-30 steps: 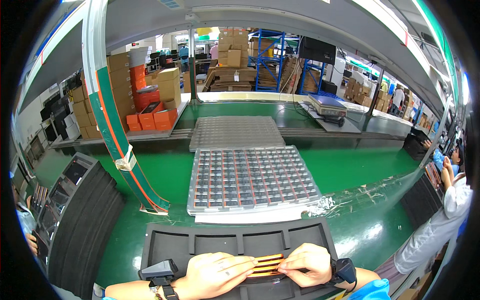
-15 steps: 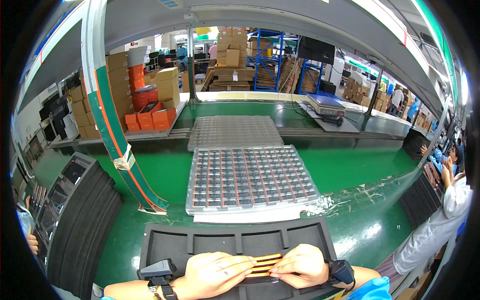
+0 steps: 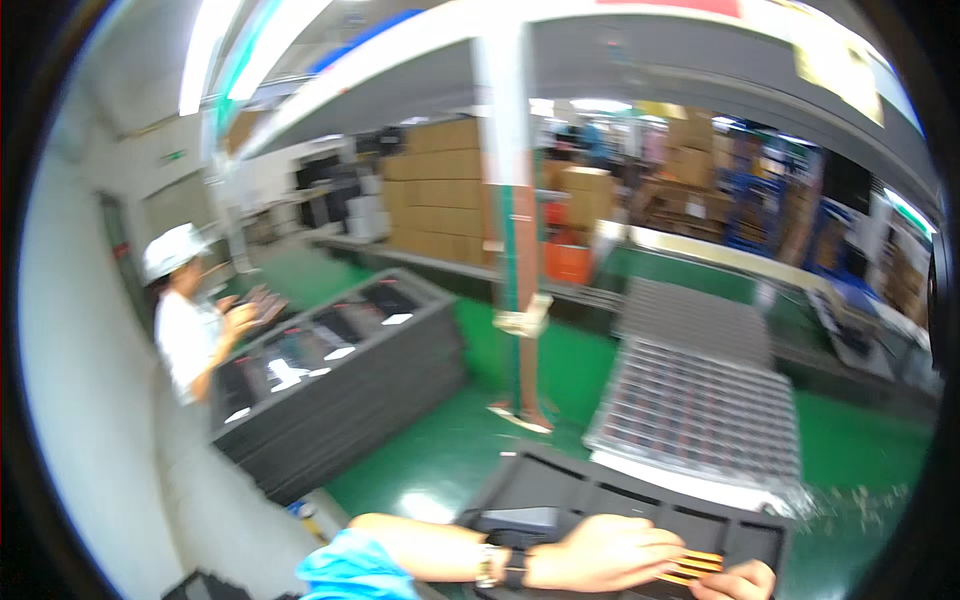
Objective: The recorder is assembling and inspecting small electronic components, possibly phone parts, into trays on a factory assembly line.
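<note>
Several orange strips [image 3: 700, 565] between left hand [image 3: 608, 553], fingers together, and right hand [image 3: 740, 582]; grips unclear; view swings left, handling seemingly unbroken.

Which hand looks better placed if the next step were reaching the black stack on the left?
The left hand, probably: it lies nearer the stack, with the right hand farther across. Both hold the strips, though, so neither looks free.
</note>
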`<state>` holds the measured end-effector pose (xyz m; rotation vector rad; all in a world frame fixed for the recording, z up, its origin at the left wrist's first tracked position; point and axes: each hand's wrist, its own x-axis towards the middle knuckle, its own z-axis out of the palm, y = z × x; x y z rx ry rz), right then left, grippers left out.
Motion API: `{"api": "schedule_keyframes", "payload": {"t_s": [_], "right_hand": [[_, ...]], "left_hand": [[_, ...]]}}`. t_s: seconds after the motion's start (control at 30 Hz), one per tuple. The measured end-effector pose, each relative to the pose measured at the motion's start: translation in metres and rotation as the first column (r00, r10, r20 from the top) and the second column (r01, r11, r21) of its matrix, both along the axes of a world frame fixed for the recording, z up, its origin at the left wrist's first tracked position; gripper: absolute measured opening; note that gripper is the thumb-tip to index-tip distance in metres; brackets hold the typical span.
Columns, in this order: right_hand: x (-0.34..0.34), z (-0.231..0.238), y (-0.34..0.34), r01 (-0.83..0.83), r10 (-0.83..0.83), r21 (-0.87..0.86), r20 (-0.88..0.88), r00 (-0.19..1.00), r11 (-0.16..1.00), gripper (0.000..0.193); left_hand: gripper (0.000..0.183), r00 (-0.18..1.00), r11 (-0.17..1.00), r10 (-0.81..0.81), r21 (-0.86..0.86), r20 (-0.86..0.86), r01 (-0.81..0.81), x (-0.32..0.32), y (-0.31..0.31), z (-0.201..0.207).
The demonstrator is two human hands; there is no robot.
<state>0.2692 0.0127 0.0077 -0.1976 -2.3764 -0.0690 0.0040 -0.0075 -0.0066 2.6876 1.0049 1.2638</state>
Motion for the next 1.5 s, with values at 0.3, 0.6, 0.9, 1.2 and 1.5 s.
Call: {"api": "schedule_keyframes", "payload": {"t_s": [0.3, 0.6, 0.9, 1.2, 1.5], "right_hand": [[-0.011, 0.006, 0.007, 0.048, -0.034, -0.223, 0.065, 0.997, 0.974, 0.012], [-0.028, 0.013, 0.014, 0.271, -0.273, -0.285, 0.034, 0.961, 0.919, 0.023], [-0.030, 0.003, 0.006, -0.165, -0.133, -0.978, -0.149, 0.980, -0.125, 0.047], [-0.077, 0.029, -0.027, -0.322, -0.136, -0.822, -0.293, 0.946, -0.470, 0.041], [-0.052, 0.001, -0.013, -0.361, -0.180, -0.769, -0.314, 0.932, -0.528, 0.034]], "left_hand": [[0.062, 0.942, 0.932, 0.045, -0.325, -0.334, -0.159, -0.016, 0.012, 0.001], [0.050, 0.946, 0.926, 0.149, -0.296, -0.288, -0.236, -0.020, -0.006, 0.003], [0.067, 0.845, 0.638, 0.475, -0.757, 0.246, -0.139, -0.032, -0.009, 0.015], [0.051, 0.666, 0.339, 0.365, -0.759, 0.651, 0.556, -0.008, -0.020, 0.011], [0.029, 0.707, 0.350, 0.384, -0.802, 0.594, 0.484, -0.008, -0.026, -0.026]]}}
